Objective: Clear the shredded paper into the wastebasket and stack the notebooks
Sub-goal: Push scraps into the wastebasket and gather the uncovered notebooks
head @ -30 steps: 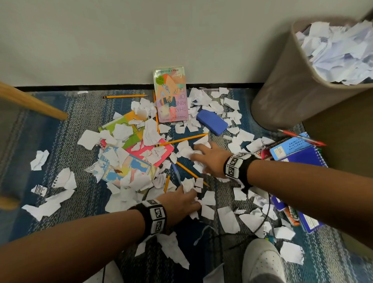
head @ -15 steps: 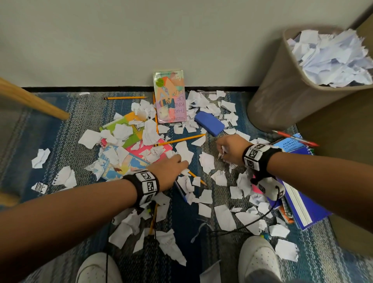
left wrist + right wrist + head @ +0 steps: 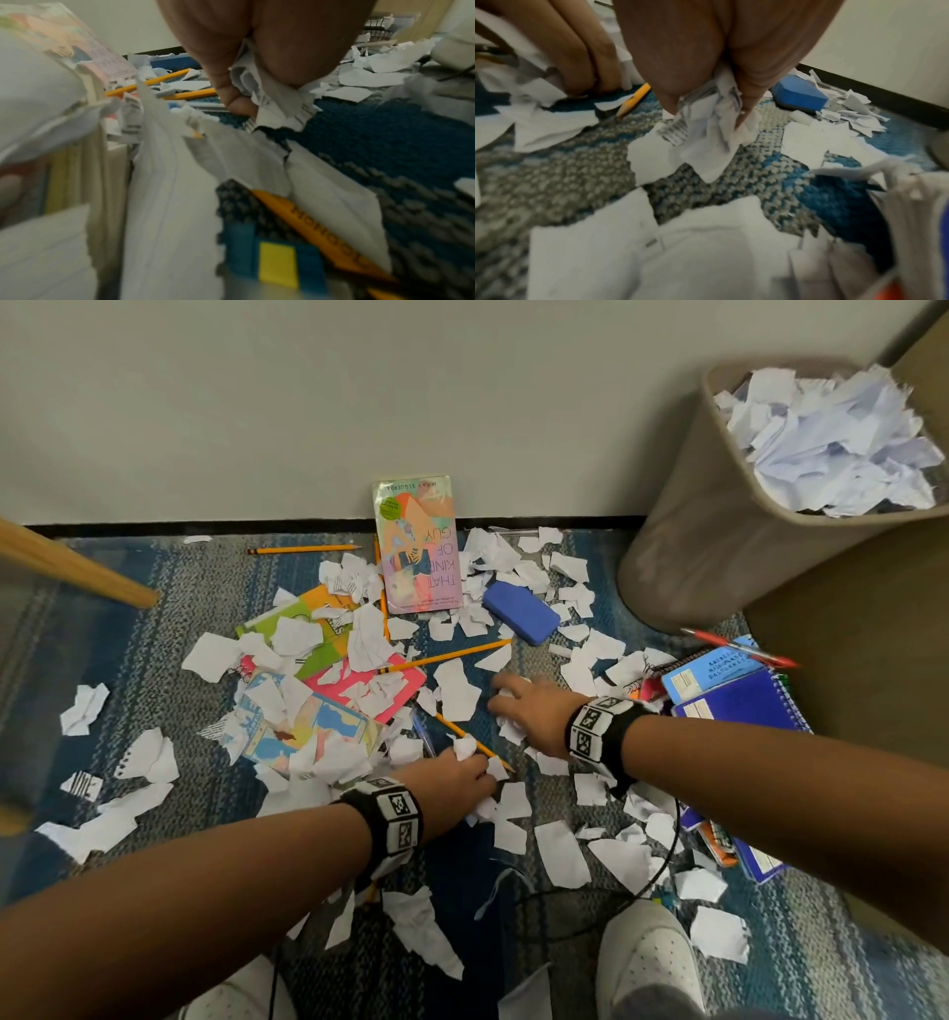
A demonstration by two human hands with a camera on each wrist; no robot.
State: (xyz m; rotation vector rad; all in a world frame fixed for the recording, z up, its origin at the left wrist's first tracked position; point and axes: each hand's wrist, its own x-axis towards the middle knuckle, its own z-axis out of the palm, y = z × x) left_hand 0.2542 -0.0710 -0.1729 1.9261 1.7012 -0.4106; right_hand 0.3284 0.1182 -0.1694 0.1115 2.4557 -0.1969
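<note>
**Light scraps, bunch before lifting**

Left of the wastebasket [image 3: 729, 516], shredded paper [image 3: 562, 852] litters the carpet. The left hand [image 3: 452, 780] and right hand [image 3: 534, 711] each close their grip, pinching a crumpled wad. The scraps look weightless, limp, and likely to slip loose; bunch handfuls tight. Notebooks [image 3: 739, 701] lie just below the wastebasket.

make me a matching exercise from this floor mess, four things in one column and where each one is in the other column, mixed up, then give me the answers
Things:
1. paperback book
2. red pen
3. blue eraser
4. wastebasket

Places:
A. on the carpet among paper scraps, right of the book
B. standing at the far right, heaped with torn paper
C. against the base of the wall
D. lying across the blue notebooks on the right

Pairs: 1-C, 2-D, 3-A, 4-B
</note>
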